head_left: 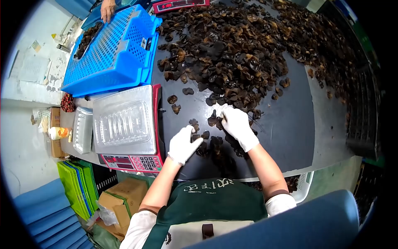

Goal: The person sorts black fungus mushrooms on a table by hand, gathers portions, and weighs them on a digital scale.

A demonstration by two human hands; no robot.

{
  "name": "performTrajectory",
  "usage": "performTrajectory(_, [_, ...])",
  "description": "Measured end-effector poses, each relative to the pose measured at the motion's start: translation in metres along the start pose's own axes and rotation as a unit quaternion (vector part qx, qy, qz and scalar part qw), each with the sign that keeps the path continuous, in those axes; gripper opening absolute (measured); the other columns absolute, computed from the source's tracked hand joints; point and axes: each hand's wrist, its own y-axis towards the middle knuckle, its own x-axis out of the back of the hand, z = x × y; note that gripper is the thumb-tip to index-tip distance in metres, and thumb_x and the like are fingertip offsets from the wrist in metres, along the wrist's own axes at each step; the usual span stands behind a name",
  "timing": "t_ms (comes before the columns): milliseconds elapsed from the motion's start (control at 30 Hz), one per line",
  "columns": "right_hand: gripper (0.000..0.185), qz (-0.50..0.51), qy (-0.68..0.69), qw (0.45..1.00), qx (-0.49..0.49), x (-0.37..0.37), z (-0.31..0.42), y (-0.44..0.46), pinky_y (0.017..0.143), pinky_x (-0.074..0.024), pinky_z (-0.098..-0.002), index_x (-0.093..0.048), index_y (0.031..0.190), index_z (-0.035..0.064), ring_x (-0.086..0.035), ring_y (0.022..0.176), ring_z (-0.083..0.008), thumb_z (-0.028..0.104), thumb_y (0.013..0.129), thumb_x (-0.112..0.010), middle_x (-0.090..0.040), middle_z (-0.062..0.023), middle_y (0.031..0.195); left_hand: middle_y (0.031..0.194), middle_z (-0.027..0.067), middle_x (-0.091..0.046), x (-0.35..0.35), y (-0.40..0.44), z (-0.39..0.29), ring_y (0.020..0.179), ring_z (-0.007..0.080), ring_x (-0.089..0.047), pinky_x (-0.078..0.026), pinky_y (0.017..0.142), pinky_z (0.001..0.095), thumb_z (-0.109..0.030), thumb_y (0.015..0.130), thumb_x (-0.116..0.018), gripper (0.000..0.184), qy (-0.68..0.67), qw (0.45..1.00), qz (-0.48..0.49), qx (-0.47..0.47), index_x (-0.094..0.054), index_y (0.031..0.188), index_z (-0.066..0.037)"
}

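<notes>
Head camera view: we have both white-gloved hands low over the dark tabletop, among a few loose dark, curled pieces. Our left hand is open, thumb spread away from the fingers, with its fingertips at a small piece. Our right hand is bent inward, fingertips beside the loose pieces — we cannot tell whether it pinches one. Beyond our hands lies a broad heap of the same dark pieces, reaching toward the far right. To our left, a red scale bears a clear plastic tray; more clear trays stand just beside it, near a paper cup. Behind the scale sits a tilted blue crate — another person's hand is at its far edge, near a second red scale.
</notes>
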Motion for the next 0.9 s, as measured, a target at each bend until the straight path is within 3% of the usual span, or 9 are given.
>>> performTrajectory(100, [0.012,-0.063,0.195,0.978,-0.046,0.022,-0.001,-0.017,0.076,-0.0522,-0.0375,-0.066,0.087,0.0050,-0.065,0.078,-0.0280,0.012,0.078,-0.063,-0.066,-0.0101,0.084,0.087,0.0121,-0.060,-0.024,-0.014,-0.005,0.083,0.0308,-0.063,-0.052,0.073,0.0383,-0.025,0.078,-0.075,0.041,0.098,0.991,-0.053,-0.070,-0.056,0.110,-0.008])
performTrajectory(300, [0.010,-0.117,0.538,0.806,-0.216,0.075,-0.036,-0.092,0.078,-0.0499,-0.0247,-0.067,0.092,0.0004,-0.062,0.082,-0.0107,0.001,0.083,-0.064,-0.067,-0.0042,0.087,0.089,0.0126,-0.062,-0.031,-0.008,0.020,0.074,0.0296,-0.063,-0.052,0.067,0.0365,-0.009,0.078,-0.068,0.020,-0.052,0.985,-0.071,-0.151,-0.062,0.096,-0.006])
performTrajectory(500, [0.004,-0.254,0.377,0.816,-0.356,0.117,-0.136,-0.242,0.073,-0.0489,-0.0248,-0.064,0.086,0.0021,-0.059,0.078,-0.0097,0.001,0.085,-0.060,-0.063,-0.0005,0.080,0.084,0.0049,-0.063,-0.021,-0.009,0.032,0.067,0.0106,-0.056,-0.048,0.063,0.0254,-0.003,0.084,-0.069,0.014,-0.207,0.971,-0.109,-0.041,-0.064,0.097,-0.003])
performTrajectory(633, [0.025,-0.131,-0.147,0.836,-0.513,0.137,-0.157,-0.343,0.072,-0.0514,-0.0366,-0.070,0.094,0.0007,-0.067,0.074,-0.0271,0.024,0.091,-0.060,-0.068,-0.0155,0.077,0.083,0.0047,-0.063,-0.019,-0.009,-0.007,0.067,0.0092,-0.056,-0.049,0.063,0.0252,-0.004,0.086,-0.068,0.014,-0.256,0.961,-0.101,-0.032,-0.063,0.099,-0.003])
performTrajectory(700, [0.035,-0.135,-0.080,0.788,-0.595,0.139,-0.173,-0.382,0.074,-0.0511,-0.0415,-0.072,0.097,0.0016,-0.067,0.078,-0.0347,0.034,0.092,-0.059,-0.067,-0.0212,0.078,0.083,0.0055,-0.064,-0.026,-0.021,-0.063,0.073,0.0131,-0.061,-0.052,0.066,0.0281,-0.005,0.084,-0.071,0.017,-0.294,0.955,0.013,-0.035,-0.065,0.099,-0.004])
performTrajectory(733, [0.026,-0.117,-0.081,0.769,-0.623,0.145,-0.169,-0.384,0.073,-0.0509,-0.0399,-0.071,0.096,0.0049,-0.067,0.078,-0.0323,0.029,0.090,-0.062,-0.069,-0.0162,0.081,0.091,0.0079,-0.064,-0.022,-0.026,-0.096,0.078,0.0189,-0.063,-0.054,0.071,0.0325,-0.008,0.082,-0.073,0.026,-0.168,0.960,0.044,-0.219,-0.064,0.106,-0.004])
performTrajectory(800, [0.022,-0.178,-0.090,0.791,-0.579,0.142,-0.159,-0.380,0.074,-0.0509,-0.0395,-0.070,0.096,0.0060,-0.066,0.078,-0.0312,0.026,0.089,-0.064,-0.069,-0.0141,0.084,0.135,0.0170,-0.049,-0.041,-0.053,-0.134,0.100,0.0224,-0.063,-0.054,0.085,0.0323,-0.009,0.086,-0.073,0.051,-0.434,0.830,0.286,-0.204,-0.052,0.132,-0.003])
performTrajectory(833, [0.019,-0.237,-0.102,0.810,-0.527,0.141,-0.154,-0.374,0.074,-0.0510,-0.0390,-0.068,0.095,0.0071,-0.066,0.078,-0.0301,0.024,0.087,-0.067,-0.069,-0.0120,0.086,0.139,0.0168,-0.046,-0.046,-0.058,-0.141,0.104,0.0218,-0.062,-0.053,0.090,0.0331,-0.011,0.087,-0.074,0.055,-0.361,0.828,0.338,-0.263,-0.050,0.135,-0.003])
performTrajectory(900, [0.014,-0.252,-0.075,0.814,-0.518,0.148,-0.124,-0.340,0.077,-0.0506,-0.0343,-0.066,0.094,0.0070,-0.065,0.080,-0.0257,0.018,0.086,-0.069,-0.067,-0.0093,0.089,0.131,0.0175,-0.052,-0.049,-0.050,-0.145,0.107,0.0265,-0.062,-0.052,0.093,0.0363,-0.009,0.085,-0.074,0.048,-0.287,0.856,0.313,-0.295,-0.054,0.129,-0.002])
